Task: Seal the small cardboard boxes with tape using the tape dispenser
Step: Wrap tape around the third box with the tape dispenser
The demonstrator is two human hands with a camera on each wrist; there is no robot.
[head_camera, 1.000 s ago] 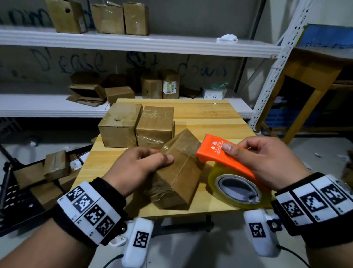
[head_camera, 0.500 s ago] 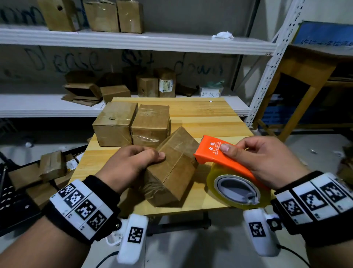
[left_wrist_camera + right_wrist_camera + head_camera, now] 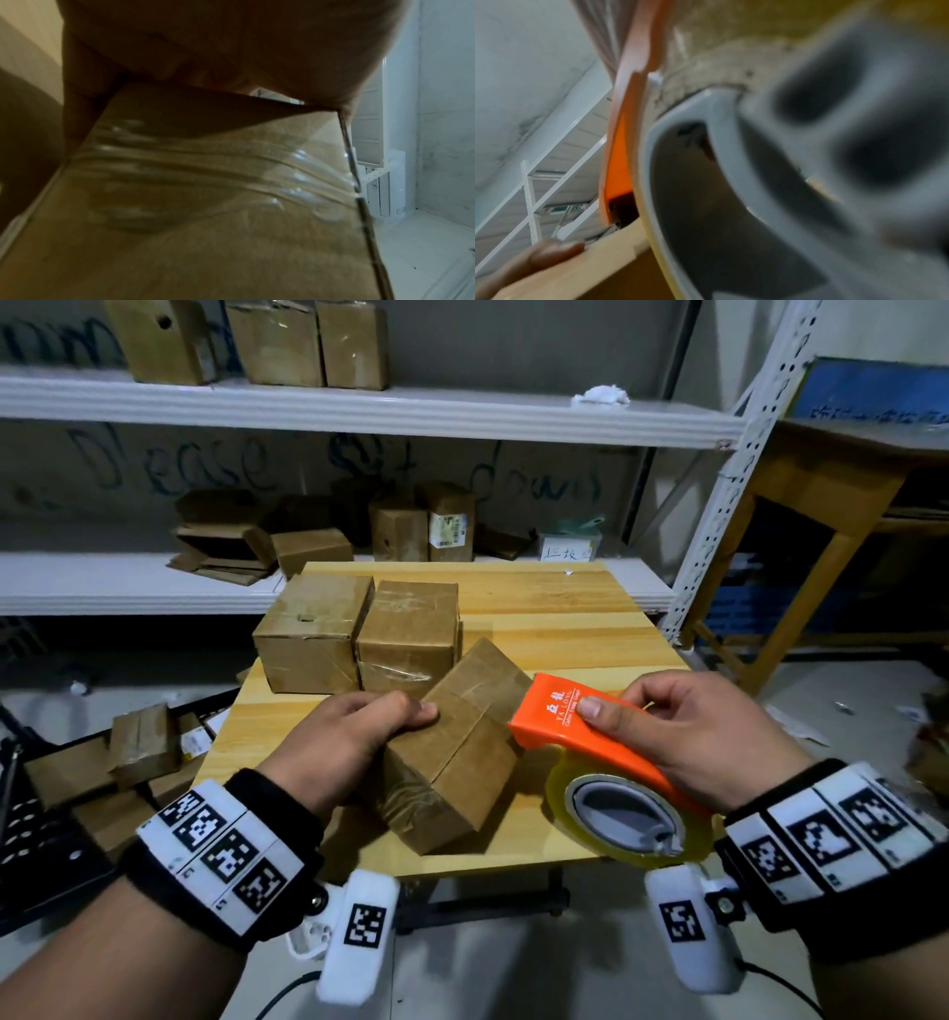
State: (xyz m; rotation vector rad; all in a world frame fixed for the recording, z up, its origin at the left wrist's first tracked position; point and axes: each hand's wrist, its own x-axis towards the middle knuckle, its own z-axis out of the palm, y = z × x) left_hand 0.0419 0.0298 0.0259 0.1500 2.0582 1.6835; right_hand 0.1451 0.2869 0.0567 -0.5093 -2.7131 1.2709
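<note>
Little has shifted since a second ago: the left hand [image 3: 349,737] still lies curled over the near cardboard box [image 3: 454,752], the fingers pressing its top face, and the box has turned only slightly on the wooden table [image 3: 565,629]. It sits at an angle near the front edge, one corner just beside the orange tape dispenser [image 3: 580,731]. The right hand [image 3: 688,737] grasps that dispenser from above, thumb laid flat on the orange hood; the other fingers are hidden behind it. The roll of clear tape [image 3: 626,819] hangs out past the table's front edge.

From the left wrist the box's end face [image 3: 205,192] fills the picture, with wrinkled clear tape across it — the palm [image 3: 231,50] above is dark and blurred. The right wrist view is mostly blur: a grey hub [image 3: 808,162], an orange strip [image 3: 618,158], and one fingertip [image 3: 552,253] at the lower left.

Two more boxes [image 3: 359,634] stand side by side farther back on the table, touching. Behind them a white shelf [image 3: 359,413] carries other boxes, the top ones cut off by the frame.
</note>
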